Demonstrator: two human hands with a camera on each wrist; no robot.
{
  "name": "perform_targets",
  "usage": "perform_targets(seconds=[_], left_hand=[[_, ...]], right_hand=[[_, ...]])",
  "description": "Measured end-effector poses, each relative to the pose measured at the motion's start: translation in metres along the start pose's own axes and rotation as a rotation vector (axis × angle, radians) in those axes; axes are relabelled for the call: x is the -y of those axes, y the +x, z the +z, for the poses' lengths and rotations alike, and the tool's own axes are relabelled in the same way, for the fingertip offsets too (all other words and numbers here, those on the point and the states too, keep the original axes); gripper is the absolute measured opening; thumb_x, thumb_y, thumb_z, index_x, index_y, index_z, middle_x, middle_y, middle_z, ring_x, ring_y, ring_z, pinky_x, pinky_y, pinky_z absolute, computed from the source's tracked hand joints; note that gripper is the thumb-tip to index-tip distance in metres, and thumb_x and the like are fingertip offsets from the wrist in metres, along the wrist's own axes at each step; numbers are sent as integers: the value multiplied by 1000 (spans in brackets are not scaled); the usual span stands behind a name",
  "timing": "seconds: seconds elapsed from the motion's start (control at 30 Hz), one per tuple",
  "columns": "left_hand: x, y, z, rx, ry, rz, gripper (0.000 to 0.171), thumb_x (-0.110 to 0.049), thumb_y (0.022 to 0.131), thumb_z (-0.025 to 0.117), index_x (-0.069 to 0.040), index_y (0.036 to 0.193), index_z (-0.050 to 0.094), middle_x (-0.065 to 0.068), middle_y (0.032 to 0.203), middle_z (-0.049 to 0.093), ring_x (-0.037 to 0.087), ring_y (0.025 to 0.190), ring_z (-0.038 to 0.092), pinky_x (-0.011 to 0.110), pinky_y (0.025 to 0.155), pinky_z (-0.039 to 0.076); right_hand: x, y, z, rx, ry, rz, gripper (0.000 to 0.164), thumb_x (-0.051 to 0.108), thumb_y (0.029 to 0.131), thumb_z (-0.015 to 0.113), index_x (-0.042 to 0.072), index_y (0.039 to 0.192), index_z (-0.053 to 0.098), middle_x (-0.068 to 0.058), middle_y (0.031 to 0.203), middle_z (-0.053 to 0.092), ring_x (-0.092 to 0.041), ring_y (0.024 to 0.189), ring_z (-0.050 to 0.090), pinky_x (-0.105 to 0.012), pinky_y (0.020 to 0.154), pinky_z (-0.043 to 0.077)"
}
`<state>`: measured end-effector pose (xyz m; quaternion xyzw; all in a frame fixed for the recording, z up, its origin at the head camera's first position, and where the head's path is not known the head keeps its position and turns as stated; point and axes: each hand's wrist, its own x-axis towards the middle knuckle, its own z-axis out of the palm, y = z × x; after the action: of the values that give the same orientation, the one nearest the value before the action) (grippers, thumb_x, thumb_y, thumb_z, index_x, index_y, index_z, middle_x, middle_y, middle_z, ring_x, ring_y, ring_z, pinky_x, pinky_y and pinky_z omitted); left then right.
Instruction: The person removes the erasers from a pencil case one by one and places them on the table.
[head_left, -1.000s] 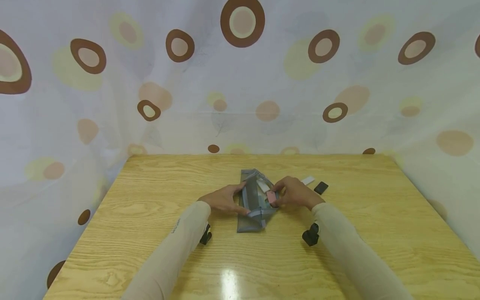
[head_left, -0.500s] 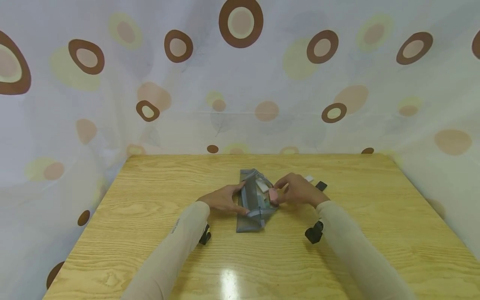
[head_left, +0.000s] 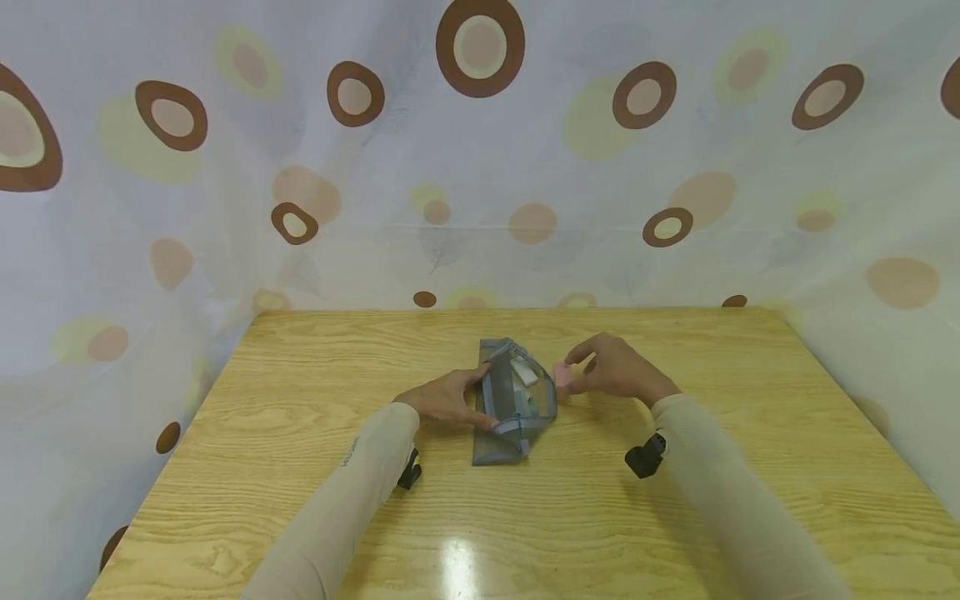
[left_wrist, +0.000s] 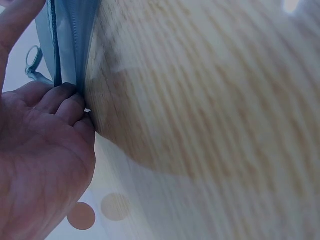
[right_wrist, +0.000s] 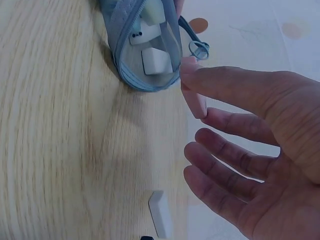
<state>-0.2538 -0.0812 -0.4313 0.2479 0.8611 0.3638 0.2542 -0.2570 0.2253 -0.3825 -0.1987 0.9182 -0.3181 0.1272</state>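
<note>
A grey-blue mesh zip pencil case [head_left: 504, 392] lies on the table with its mouth spread. My left hand [head_left: 446, 397] grips its near side, thumb and fingers at opposite ends of the opening. In the left wrist view, curled fingers meet the zip edge of the case [left_wrist: 65, 40]. My right hand [head_left: 618, 368] pinches a pink eraser [head_left: 562, 374] between thumb and index finger, just right of the case; the other fingers are loosely bent. Inside the case, the right wrist view shows a white block [right_wrist: 156, 61] and other pale blocks.
A white block [right_wrist: 160, 215] lies on the wooden table [head_left: 315, 467] beneath my right hand, beside a dark piece [right_wrist: 146, 238] at the frame's bottom. A zip-pull ring [right_wrist: 200, 49] hangs from the case. Patterned cloth [head_left: 480, 167] surrounds the table's back and sides.
My right hand has drawn the pink eraser out of the case, to the right. It now covers the white and black pieces seen earlier. My left hand has stayed put.
</note>
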Motion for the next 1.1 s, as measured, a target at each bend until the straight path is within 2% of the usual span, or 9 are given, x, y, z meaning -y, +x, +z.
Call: perform_targets(seconds=[0.4, 0.7, 1.1], left_hand=[[0, -2, 2, 13, -9, 3, 105, -30, 88, 81, -6, 163, 12, 17, 167, 14, 32, 154, 14, 48, 122, 23], [1, -2, 2, 11, -4, 0, 105, -30, 88, 82, -7, 163, 13, 16, 167, 15, 31, 154, 15, 47, 122, 23], [1, -3, 1, 16, -12, 10, 104, -29, 88, 82, -7, 163, 12, 16, 167, 15, 31, 154, 15, 45, 122, 24]], right_hand=[[-12, -9, -14, -36, 23, 44, 51, 27, 86, 82, -6, 123, 69, -26, 131, 63, -34, 100, 70, -48, 84, 59], [-21, -18, -19, -86, -16, 92, 56, 29, 86, 83, -8, 124, 67, -28, 127, 64, -30, 93, 70, -38, 67, 59], [-31, -20, -14, -114, -77, 122, 47, 23, 85, 82, -9, 118, 70, -27, 121, 66, -43, 106, 64, -57, 88, 54]])
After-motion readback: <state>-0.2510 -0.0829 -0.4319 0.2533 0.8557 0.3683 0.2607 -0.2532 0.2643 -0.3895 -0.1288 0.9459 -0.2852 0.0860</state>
